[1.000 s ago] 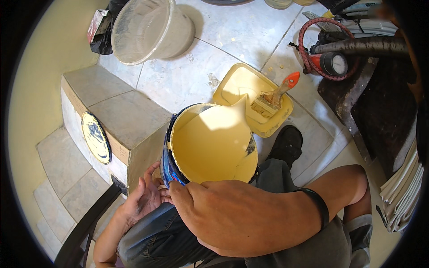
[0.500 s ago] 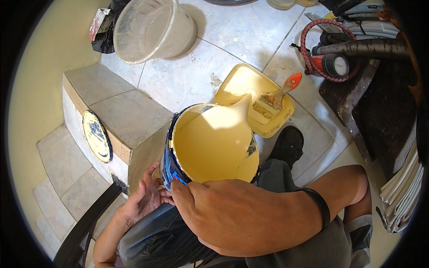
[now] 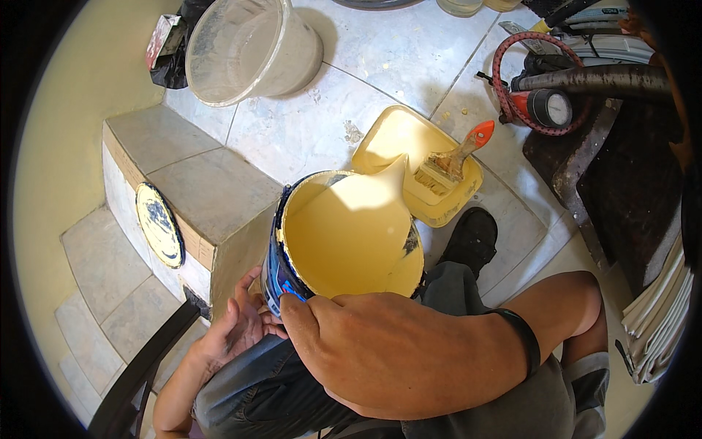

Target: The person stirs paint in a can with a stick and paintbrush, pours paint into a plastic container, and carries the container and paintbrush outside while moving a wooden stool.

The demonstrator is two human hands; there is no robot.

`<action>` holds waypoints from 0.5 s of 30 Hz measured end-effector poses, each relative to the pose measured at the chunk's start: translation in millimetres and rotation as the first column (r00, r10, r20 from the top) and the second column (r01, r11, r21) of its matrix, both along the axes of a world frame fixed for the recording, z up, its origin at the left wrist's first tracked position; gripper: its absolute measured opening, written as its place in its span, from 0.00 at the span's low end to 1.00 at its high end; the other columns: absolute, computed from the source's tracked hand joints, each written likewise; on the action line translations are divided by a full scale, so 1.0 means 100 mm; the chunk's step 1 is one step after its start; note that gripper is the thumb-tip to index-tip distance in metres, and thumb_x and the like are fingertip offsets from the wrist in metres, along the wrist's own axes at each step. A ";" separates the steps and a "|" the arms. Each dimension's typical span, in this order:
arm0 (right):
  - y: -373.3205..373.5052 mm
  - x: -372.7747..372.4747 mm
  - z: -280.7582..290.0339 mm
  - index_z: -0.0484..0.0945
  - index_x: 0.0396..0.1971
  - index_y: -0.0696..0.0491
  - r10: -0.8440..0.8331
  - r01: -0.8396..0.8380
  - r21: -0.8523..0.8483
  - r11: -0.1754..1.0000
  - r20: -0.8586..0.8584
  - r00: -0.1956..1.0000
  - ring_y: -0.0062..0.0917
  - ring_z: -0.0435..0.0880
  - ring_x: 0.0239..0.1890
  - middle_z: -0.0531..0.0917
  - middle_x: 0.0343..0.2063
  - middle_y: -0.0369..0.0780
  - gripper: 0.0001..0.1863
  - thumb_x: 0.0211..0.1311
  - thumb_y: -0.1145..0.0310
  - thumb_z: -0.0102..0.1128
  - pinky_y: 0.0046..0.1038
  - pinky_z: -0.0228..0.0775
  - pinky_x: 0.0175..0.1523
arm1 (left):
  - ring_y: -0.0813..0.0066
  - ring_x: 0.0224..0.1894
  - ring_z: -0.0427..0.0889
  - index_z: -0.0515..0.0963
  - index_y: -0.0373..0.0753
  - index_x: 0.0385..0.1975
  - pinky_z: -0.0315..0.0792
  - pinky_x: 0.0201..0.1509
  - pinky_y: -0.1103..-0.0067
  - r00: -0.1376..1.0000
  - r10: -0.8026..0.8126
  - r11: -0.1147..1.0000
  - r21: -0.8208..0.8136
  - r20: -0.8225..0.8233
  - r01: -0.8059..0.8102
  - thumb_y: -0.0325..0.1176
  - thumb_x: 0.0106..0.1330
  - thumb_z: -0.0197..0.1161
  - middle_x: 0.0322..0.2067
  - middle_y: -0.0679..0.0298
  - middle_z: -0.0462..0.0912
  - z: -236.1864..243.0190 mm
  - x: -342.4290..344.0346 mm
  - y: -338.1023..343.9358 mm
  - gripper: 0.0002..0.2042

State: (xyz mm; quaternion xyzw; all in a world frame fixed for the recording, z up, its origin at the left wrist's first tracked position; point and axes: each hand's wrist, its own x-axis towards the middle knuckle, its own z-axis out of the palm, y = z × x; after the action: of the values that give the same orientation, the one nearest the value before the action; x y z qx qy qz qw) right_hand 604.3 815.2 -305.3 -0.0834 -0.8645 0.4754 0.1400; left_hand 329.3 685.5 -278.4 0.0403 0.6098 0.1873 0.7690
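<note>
Yellow paint [image 3: 351, 234] streams from a tilted can [image 3: 292, 271] at frame centre into a yellow tray [image 3: 387, 143] on the tiled floor [image 3: 307, 124], where a brush [image 3: 453, 161] with an orange handle rests. Both hands hold the can: the right hand [image 3: 380, 351] clamps its near rim, the left hand [image 3: 234, 329] cups its underside. An empty bucket [image 3: 248, 47] sits upper left.

I saw hard, bright daylight from upper left; the pale grey floor tiles [image 3: 409, 51] glared near white. The translucent plastic bucket [image 3: 248, 47] threw a crisp shadow to its right. Focus was sharp at centre. Fisheye bent the stone step [image 3: 183, 175] edges, black vignette ringing the corners.
</note>
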 end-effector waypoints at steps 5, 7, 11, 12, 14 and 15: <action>0.01 0.00 0.02 0.78 0.45 0.76 0.001 -0.001 -0.001 1.000 0.018 1.000 0.26 0.82 0.31 0.83 0.29 0.48 0.23 0.58 0.69 0.57 0.26 0.73 0.32 | 0.55 0.61 0.76 0.33 0.51 0.78 0.71 0.63 0.59 1.000 0.000 1.000 0.002 0.001 0.000 0.73 0.65 0.56 0.66 0.51 0.65 0.00 -0.01 0.00 0.53; -0.01 0.00 0.00 0.76 0.40 0.74 -0.039 0.039 -0.034 0.999 -0.018 0.999 0.29 0.82 0.28 0.81 0.27 0.48 0.19 0.55 0.72 0.58 0.27 0.74 0.32 | 0.55 0.61 0.76 0.33 0.50 0.78 0.71 0.63 0.59 1.000 -0.004 1.000 0.002 0.004 0.004 0.72 0.66 0.55 0.66 0.51 0.65 0.02 0.01 0.01 0.53; -0.02 -0.02 -0.03 0.74 0.38 0.74 -0.077 0.074 -0.067 0.995 -0.049 0.996 0.32 0.82 0.26 0.79 0.25 0.49 0.17 0.53 0.75 0.59 0.28 0.76 0.32 | 0.54 0.61 0.77 0.33 0.50 0.78 0.71 0.63 0.59 1.000 -0.004 1.000 0.004 0.005 0.004 0.73 0.66 0.55 0.66 0.51 0.65 -0.02 0.01 0.00 0.53; -0.02 -0.02 -0.03 0.74 0.38 0.74 -0.076 0.073 -0.066 0.995 -0.047 0.996 0.32 0.82 0.26 0.79 0.25 0.49 0.17 0.53 0.75 0.59 0.28 0.76 0.32 | 0.54 0.62 0.76 0.33 0.50 0.78 0.71 0.64 0.59 1.000 -0.010 1.000 0.007 0.008 0.010 0.72 0.66 0.55 0.67 0.51 0.65 -0.02 0.01 0.00 0.53; 0.02 0.00 0.02 0.73 0.42 0.77 -0.036 0.034 -0.092 0.995 -0.014 0.999 0.32 0.82 0.27 0.79 0.25 0.50 0.20 0.53 0.74 0.58 0.28 0.76 0.33 | 0.54 0.63 0.76 0.33 0.50 0.78 0.70 0.64 0.58 1.000 -0.014 1.000 0.009 0.003 0.014 0.72 0.66 0.54 0.67 0.51 0.65 0.00 0.02 -0.01 0.53; 0.05 0.01 0.06 0.73 0.42 0.77 -0.034 0.031 -0.093 0.995 -0.022 0.999 0.32 0.82 0.27 0.79 0.25 0.50 0.20 0.53 0.74 0.58 0.28 0.76 0.33 | 0.55 0.63 0.75 0.34 0.50 0.78 0.69 0.65 0.59 1.000 -0.011 1.000 0.007 -0.005 0.011 0.73 0.66 0.54 0.67 0.51 0.65 0.01 0.02 -0.02 0.52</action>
State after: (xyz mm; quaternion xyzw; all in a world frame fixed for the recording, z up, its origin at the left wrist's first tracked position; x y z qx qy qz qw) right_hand 605.1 820.5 -299.8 -0.0983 -0.8384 0.5136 0.1538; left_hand 331.2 683.2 -277.5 0.0466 0.6108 0.1851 0.7684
